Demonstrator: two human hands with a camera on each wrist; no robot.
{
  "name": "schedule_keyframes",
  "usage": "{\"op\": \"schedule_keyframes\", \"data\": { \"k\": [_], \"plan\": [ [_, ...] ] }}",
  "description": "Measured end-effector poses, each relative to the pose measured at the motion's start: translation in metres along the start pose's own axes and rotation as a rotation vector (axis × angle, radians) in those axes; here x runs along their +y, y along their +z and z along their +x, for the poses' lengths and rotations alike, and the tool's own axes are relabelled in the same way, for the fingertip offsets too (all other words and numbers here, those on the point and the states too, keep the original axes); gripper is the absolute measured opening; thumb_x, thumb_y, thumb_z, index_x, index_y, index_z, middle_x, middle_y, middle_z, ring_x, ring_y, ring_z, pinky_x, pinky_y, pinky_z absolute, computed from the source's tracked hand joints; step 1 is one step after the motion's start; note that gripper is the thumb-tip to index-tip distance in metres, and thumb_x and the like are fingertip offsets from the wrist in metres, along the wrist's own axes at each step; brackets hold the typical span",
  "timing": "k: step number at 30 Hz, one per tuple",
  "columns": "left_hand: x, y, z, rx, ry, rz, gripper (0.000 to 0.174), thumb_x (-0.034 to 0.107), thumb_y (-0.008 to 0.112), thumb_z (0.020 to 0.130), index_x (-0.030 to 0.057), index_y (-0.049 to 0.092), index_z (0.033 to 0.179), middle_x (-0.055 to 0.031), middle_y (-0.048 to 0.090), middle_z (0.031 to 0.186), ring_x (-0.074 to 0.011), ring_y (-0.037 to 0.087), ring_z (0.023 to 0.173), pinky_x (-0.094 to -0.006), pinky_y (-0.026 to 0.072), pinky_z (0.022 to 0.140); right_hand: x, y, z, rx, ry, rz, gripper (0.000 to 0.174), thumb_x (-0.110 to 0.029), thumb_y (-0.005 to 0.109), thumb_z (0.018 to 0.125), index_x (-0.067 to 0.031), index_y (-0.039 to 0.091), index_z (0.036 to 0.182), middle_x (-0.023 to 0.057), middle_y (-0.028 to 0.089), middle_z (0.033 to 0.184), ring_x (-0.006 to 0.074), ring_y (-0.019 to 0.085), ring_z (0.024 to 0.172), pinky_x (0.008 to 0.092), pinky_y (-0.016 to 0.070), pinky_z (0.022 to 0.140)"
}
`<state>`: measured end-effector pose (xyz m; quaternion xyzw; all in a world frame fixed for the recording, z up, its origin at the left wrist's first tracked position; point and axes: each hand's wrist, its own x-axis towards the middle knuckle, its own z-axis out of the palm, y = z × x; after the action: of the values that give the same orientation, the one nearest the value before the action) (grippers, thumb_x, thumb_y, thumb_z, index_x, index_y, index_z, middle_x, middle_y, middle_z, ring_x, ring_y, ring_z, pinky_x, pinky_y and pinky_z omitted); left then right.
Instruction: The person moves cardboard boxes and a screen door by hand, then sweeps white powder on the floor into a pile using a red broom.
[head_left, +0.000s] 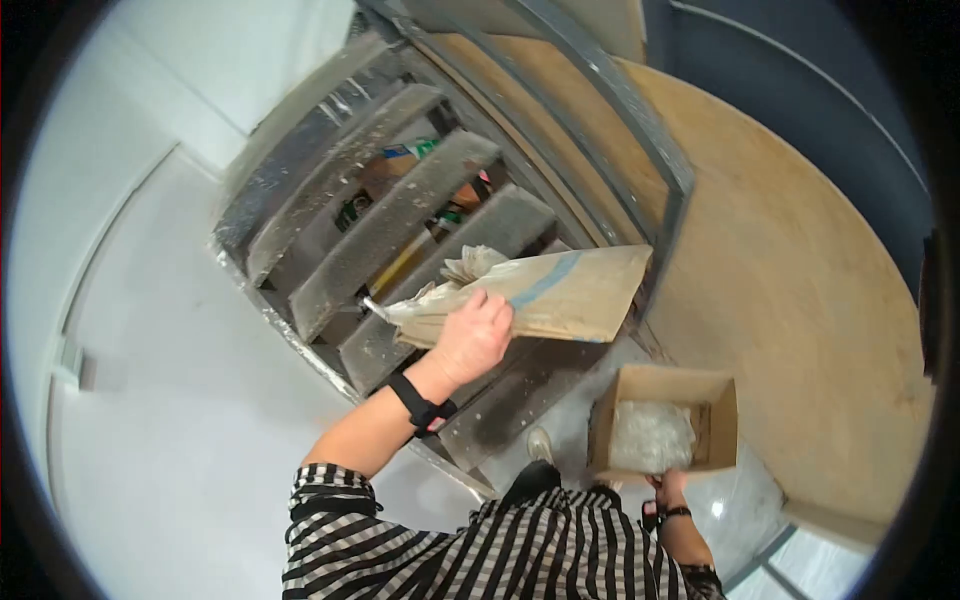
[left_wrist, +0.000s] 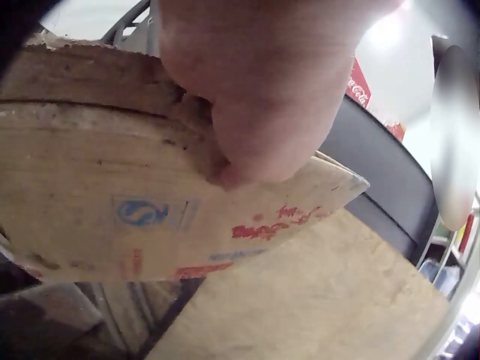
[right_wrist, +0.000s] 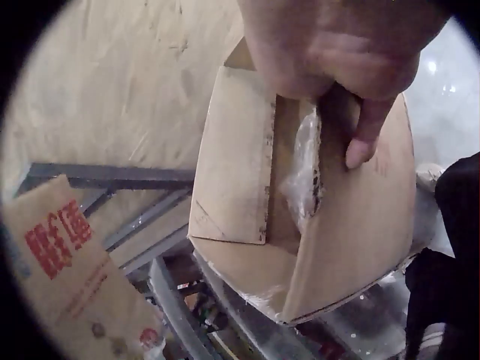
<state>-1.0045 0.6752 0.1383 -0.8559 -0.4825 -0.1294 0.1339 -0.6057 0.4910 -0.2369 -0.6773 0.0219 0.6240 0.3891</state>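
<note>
My left hand [head_left: 474, 338] grips the edge of a flattened brown cardboard piece [head_left: 585, 295], which has a blue stripe and torn plastic at one end, above metal stairs. In the left wrist view the left hand [left_wrist: 262, 97] pinches the cardboard [left_wrist: 90, 172], printed in red and blue. My right hand [head_left: 670, 486] holds the near wall of an open cardboard box [head_left: 720, 425] with clear plastic [head_left: 652, 436] inside. In the right wrist view the right hand [right_wrist: 345, 60] has its thumb outside the box [right_wrist: 360, 225].
Worn stair treads [head_left: 390, 235] rise ahead, with assorted items visible through the gaps. A grey metal railing [head_left: 600, 70] runs along their right side. Wooden board [head_left: 800, 280] lies to the right, a white wall [head_left: 120, 90] at the left.
</note>
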Motion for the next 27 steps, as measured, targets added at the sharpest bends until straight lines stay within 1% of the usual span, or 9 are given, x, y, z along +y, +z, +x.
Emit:
{"op": "schedule_keyframes", "data": {
  "k": [4,10,11,17,22,24,25,26,27],
  "plan": [
    [-0.029,0.026,-0.028,0.028,-0.093,0.101,0.029,0.008,0.065,0.058,0.0035,0.053,0.084,-0.0073,0.048,0.08,-0.0248,0.049,0.077,-0.0321,0.0476,0.058,0.003,-0.042,0.038,0.006,0.085,-0.002,0.04,-0.006,0.033,0.082,-0.0029,0.033,0.122,0.0191,0.039,0.12,0.0363,0.051,0.094,0.0464,0.0548,0.061],
    [-0.086,0.055,-0.056,0.051,-0.235,0.199,0.021,0.009,0.059,0.066,0.003,0.055,0.085,-0.0078,0.049,0.083,-0.0243,0.051,0.079,-0.0309,0.0497,0.056,-0.009,-0.036,0.009,0.183,0.071,-0.148,0.03,-0.007,0.037,0.083,0.0032,0.045,0.11,0.0169,0.053,0.099,0.0296,0.056,0.074,0.0406,0.0536,0.051],
    [-0.095,0.064,-0.062,0.083,-0.26,0.22,0.029,0.009,0.061,0.063,0.0019,0.055,0.091,-0.0072,0.049,0.082,-0.0241,0.05,0.078,-0.0308,0.0484,0.057,0.017,-0.071,0.05,0.042,-0.022,-0.388,0.025,-0.012,0.042,0.084,0.0032,0.047,0.103,0.0171,0.052,0.094,0.0311,0.054,0.072,0.0419,0.0531,0.053],
    [-0.138,0.114,-0.094,0.092,-0.416,0.273,0.038,0.009,0.059,0.065,0.0005,0.055,0.102,-0.0062,0.05,0.084,-0.0239,0.05,0.079,-0.0311,0.0482,0.057,-0.006,-0.025,-0.007,0.025,0.064,-0.108,0.035,-0.023,0.046,0.084,-0.0128,0.043,0.117,0.0106,0.05,0.109,0.035,0.052,0.095,0.0489,0.0519,0.062],
    [-0.18,0.154,-0.12,0.081,-0.529,0.307,0.039,0.012,0.055,0.068,0.0019,0.056,0.106,-0.0044,0.05,0.082,-0.0216,0.051,0.078,-0.0314,0.0489,0.055,-0.011,-0.007,-0.019,-0.084,0.099,-0.181,0.029,-0.023,0.056,0.08,-0.0054,0.055,0.104,0.0106,0.059,0.094,0.0308,0.059,0.084,0.0465,0.0524,0.064],
    [-0.195,0.173,-0.131,0.052,-0.545,0.323,0.04,0.012,0.054,0.068,0.0021,0.055,0.107,-0.0043,0.05,0.081,-0.0211,0.051,0.078,-0.0312,0.0492,0.056,-0.013,-0.001,-0.026,-0.33,-0.328,-1.066,0.029,-0.015,0.07,0.069,-0.0038,0.061,0.094,0.0107,0.063,0.09,0.0263,0.061,0.084,0.0411,0.0523,0.068],
    [-0.203,0.183,-0.133,0.046,-0.545,0.354,0.04,0.012,0.054,0.069,0.0023,0.055,0.108,-0.0042,0.049,0.08,-0.0206,0.051,0.077,-0.0311,0.0495,0.056,-0.018,0.007,-0.031,-0.256,-0.465,-1.409,0.032,-0.007,0.077,0.059,-0.0031,0.063,0.087,0.0109,0.065,0.088,0.0223,0.063,0.083,0.036,0.0515,0.071],
    [-0.21,0.192,-0.134,0.034,-0.551,0.338,0.04,0.012,0.054,0.069,0.0023,0.055,0.108,-0.0042,0.049,0.08,-0.0206,0.051,0.077,-0.0311,0.0495,0.056,-0.017,0.02,-0.035,-0.248,-0.449,-1.423,0.032,-0.007,0.077,0.059,-0.0031,0.063,0.087,0.0109,0.065,0.088,0.0223,0.063,0.083,0.036,0.0515,0.071],
    [-0.213,0.201,-0.134,0.014,-0.564,0.335,0.041,0.012,0.053,0.069,0.002,0.054,0.108,-0.0041,0.049,0.081,-0.0203,0.051,0.077,-0.0309,0.0496,0.056,-0.014,0.033,-0.04,-0.188,-0.255,-0.893,0.033,-0.008,0.077,0.06,-0.0035,0.063,0.089,0.0113,0.065,0.088,0.0227,0.063,0.082,0.035,0.0513,0.071]
  ]
}}
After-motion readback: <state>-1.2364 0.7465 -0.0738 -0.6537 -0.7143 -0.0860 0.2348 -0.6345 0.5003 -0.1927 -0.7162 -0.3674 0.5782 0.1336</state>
